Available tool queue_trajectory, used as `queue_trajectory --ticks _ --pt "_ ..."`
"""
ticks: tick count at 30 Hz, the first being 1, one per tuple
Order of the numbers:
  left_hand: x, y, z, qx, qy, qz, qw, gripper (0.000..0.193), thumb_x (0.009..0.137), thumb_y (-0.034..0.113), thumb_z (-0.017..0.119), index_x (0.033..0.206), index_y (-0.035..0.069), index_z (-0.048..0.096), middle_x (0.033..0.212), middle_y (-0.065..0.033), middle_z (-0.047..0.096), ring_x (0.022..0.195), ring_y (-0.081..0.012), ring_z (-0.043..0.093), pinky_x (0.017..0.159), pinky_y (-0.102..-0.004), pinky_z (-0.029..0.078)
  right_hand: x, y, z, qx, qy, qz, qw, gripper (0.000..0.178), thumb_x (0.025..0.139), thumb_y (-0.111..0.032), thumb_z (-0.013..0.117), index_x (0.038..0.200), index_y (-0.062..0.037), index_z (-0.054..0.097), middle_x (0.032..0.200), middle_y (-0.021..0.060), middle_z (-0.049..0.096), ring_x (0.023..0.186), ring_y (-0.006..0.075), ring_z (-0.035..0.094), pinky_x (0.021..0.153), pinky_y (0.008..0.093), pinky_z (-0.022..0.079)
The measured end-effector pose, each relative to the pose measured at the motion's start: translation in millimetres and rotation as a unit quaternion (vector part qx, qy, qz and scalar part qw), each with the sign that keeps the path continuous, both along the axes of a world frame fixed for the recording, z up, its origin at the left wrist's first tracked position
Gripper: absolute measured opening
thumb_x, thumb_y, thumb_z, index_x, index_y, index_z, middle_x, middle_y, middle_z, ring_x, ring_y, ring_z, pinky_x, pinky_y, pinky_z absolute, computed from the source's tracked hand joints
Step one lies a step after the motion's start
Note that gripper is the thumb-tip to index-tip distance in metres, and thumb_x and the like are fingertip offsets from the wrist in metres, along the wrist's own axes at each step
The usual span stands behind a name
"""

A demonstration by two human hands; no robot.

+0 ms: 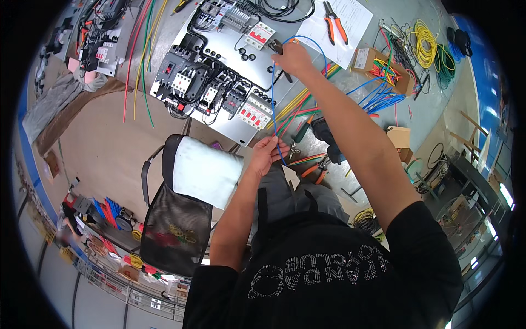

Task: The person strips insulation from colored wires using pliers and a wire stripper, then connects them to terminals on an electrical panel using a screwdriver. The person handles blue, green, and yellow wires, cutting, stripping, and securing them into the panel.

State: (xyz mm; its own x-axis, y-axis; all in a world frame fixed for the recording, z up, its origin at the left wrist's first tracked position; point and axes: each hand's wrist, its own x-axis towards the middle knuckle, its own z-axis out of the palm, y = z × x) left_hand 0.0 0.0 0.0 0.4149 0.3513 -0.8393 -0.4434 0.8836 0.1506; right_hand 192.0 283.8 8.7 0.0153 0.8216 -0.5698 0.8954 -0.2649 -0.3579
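A thin blue wire runs up from my left hand, whose thumb and fingertips are closed on it near the table's front edge. From there it arcs past my right hand and bends over to the right. My right hand is closed around a dark hand tool that sticks out on both sides of the fist; its exact kind is hidden. Just left of the right hand lies a metal mounting plate with black contactors, circuit breakers and black wiring fixed on it.
Orange-handled pliers rest on a paper sheet. At right are a cardboard box of small coloured pieces, a blue wire bundle and a yellow coil. A mesh-backed chair stands at left. More orange-handled pliers lie near my lap.
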Motion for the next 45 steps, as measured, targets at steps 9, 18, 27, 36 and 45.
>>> queue_trajectory --ticks 9,18,27,36,45 --pt "7 9 2 0.002 0.013 0.008 1.0 0.025 0.109 0.027 0.06 0.109 0.003 0.066 0.106 -0.0112 0.071 0.103 -0.0282 0.074 0.093 -0.0462 0.062 21 0 -12 -0.01 0.092 -0.031 0.995 0.045 0.082 -0.046 0.077 0.094 -0.003 0.078 0.098 0.0192 0.076 0.096 0.0362 0.073 0.088 0.0456 0.058" --pt "5 19 -6 -0.001 0.024 0.001 1.0 0.023 0.109 0.026 0.059 0.109 0.003 0.065 0.107 -0.0118 0.071 0.104 -0.0288 0.074 0.094 -0.047 0.062 30 9 -11 -0.056 0.13 -0.017 0.99 0.04 0.078 -0.038 0.077 0.097 -0.0029 0.077 0.097 0.0193 0.076 0.096 0.0358 0.074 0.088 0.0437 0.058" --pt "4 21 -6 -0.002 0.007 0.003 1.0 0.024 0.109 0.026 0.059 0.11 0.003 0.065 0.108 -0.0117 0.071 0.105 -0.0291 0.074 0.095 -0.0464 0.062 30 10 -12 -0.063 0.125 -0.042 0.989 0.038 0.079 -0.037 0.075 0.096 -0.0031 0.078 0.097 0.0184 0.077 0.097 0.0349 0.074 0.088 0.0431 0.058" --pt "4 21 -8 -0.005 -0.001 0.008 1.0 0.023 0.108 0.025 0.06 0.11 0.003 0.065 0.108 -0.012 0.071 0.107 -0.0296 0.074 0.095 -0.0466 0.062 25 8 -9 -0.062 0.122 -0.055 0.989 0.036 0.082 -0.034 0.068 0.098 -0.0037 0.078 0.098 0.0185 0.077 0.098 0.0358 0.073 0.09 0.0441 0.057" --pt "2 25 -7 -0.008 -0.008 0.004 1.0 0.023 0.109 0.025 0.059 0.109 0.003 0.065 0.108 -0.0121 0.071 0.107 -0.0293 0.074 0.096 -0.0461 0.062 23 9 -13 -0.06 0.106 -0.059 0.991 0.037 0.08 -0.033 0.067 0.1 -0.0035 0.077 0.1 0.0191 0.076 0.099 0.0368 0.073 0.091 0.0445 0.057"
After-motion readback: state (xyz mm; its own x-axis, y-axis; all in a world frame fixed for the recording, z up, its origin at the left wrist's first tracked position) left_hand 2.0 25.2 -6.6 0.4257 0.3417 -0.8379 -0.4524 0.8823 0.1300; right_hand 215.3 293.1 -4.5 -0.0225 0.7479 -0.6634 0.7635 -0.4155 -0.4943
